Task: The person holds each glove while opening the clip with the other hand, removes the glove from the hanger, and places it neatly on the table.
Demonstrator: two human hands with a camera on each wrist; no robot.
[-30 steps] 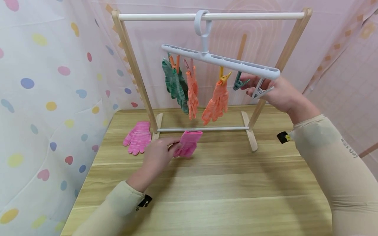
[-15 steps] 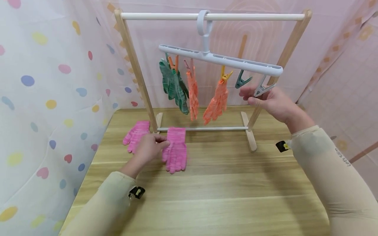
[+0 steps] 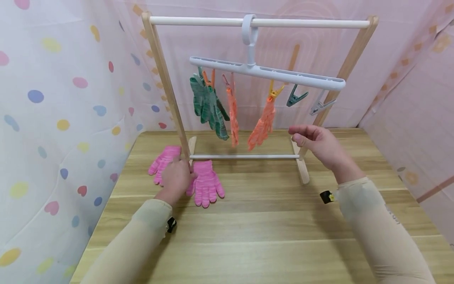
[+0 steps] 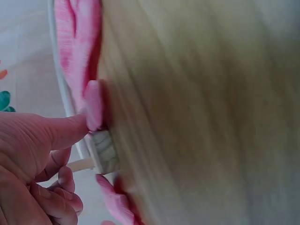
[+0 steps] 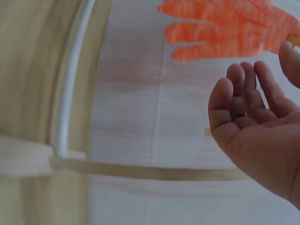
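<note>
On the wooden table (image 3: 255, 236) my left hand (image 3: 175, 177) lies at the near edge of a pink glove (image 3: 206, 183) that is spread flat in front of the rack. In the left wrist view its thumb (image 4: 65, 131) is against the pink glove (image 4: 75, 47) while the other fingers are curled. A second pink glove (image 3: 163, 157) lies just left of that hand. My right hand (image 3: 313, 142) hovers with relaxed fingers and holds nothing, below the grey clip (image 3: 320, 105) of the white hanger (image 3: 266, 73). Its empty palm (image 5: 253, 122) shows near an orange glove (image 5: 225, 26).
A wooden rack (image 3: 166, 86) with a white top bar (image 3: 301, 23) carries the hanger. Clipped to it are a green glove (image 3: 207, 104) and two orange gloves (image 3: 232, 110) (image 3: 264, 122); a teal clip (image 3: 296, 96) hangs empty. Curtains close in the left, back and right.
My right hand let go of the grey clip and dropped below the hanger. My left hand laid the pink glove flat on the table and slid it left toward the other one.
</note>
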